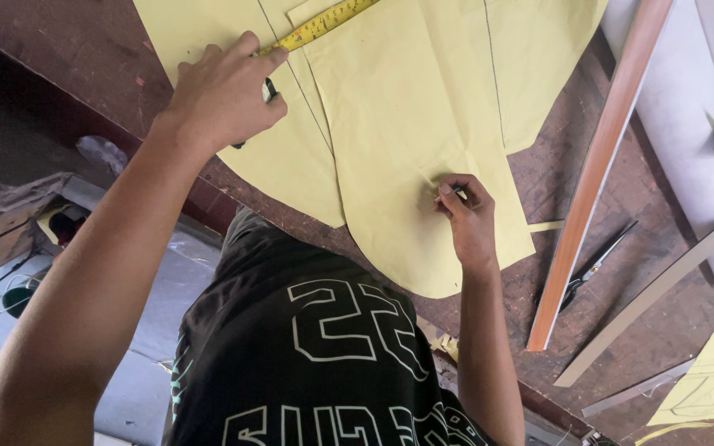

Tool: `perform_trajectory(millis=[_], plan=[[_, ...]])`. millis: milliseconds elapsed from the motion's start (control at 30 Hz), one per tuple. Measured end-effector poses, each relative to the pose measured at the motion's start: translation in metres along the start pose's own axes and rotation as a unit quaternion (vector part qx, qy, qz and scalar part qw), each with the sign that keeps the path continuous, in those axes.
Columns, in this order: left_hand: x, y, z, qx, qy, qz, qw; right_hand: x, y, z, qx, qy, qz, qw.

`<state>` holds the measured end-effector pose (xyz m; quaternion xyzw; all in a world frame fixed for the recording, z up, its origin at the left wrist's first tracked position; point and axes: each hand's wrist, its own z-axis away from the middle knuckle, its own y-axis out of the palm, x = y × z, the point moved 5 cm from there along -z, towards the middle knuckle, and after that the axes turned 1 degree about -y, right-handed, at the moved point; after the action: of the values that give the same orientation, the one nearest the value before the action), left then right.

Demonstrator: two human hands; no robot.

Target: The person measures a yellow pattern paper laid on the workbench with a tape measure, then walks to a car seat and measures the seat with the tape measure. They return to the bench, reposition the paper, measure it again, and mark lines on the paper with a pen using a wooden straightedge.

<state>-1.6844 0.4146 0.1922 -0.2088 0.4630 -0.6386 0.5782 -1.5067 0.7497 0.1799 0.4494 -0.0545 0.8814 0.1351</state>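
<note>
measuring on yellow pattern pieces, marking stage partly done

left hand (223, 97) is closed, fingers curled down, pinning the end of a yellow tape measure (320, 23) to the yellow pattern piece (411, 124); a dark pen (268, 91) is tucked under the same hand, only partly visible. tape runs up and right from the hand and off the top of frame.

right hand (466, 216) is pinched, thumb and forefinger pressed together on something small and pale at the lower middle of the top piece. could be chalk or a fold of the material, view too small to tell.

where the work is: two overlapping yellow pieces lie flat on the brown bench (621, 248), the top one with a rounded lower edge hanging near the bench edge.

done, judging from the pieces: outlines already cut, and dark ruled lines already drawn on both the under piece and the top piece.

left, as i read it: the current measurement isn't marked yet, no fresh mark shows at the right hand.

idle nearby: scissors (592, 266) on the bench to the right, just beside a long wooden straightedge (601, 165), a cut yellow sliver (545, 225) between it and the piece.
</note>
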Motion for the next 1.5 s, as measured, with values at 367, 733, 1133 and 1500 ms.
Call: perform_trajectory(millis=[367,733,1133,1500], plan=[[-0.002,-0.001,0.002,-0.002,0.001,0.012,1.0,0.003,0.003,0.001,-0.002,-0.007,0.002,1.0],[-0.016,-0.014,0.013,0.017,0.002,0.032,0.999,0.006,-0.003,0.011,-0.007,-0.027,-0.032,0.999],[-0.157,0.064,0.115,0.085,0.116,0.154,0.978,-0.044,-0.162,0.117,-0.199,-0.017,-0.197,0.96],[-0.274,0.162,0.197,0.159,0.07,0.146,0.974,-0.047,-0.199,0.14,-0.189,-0.186,0.43,0.863]])
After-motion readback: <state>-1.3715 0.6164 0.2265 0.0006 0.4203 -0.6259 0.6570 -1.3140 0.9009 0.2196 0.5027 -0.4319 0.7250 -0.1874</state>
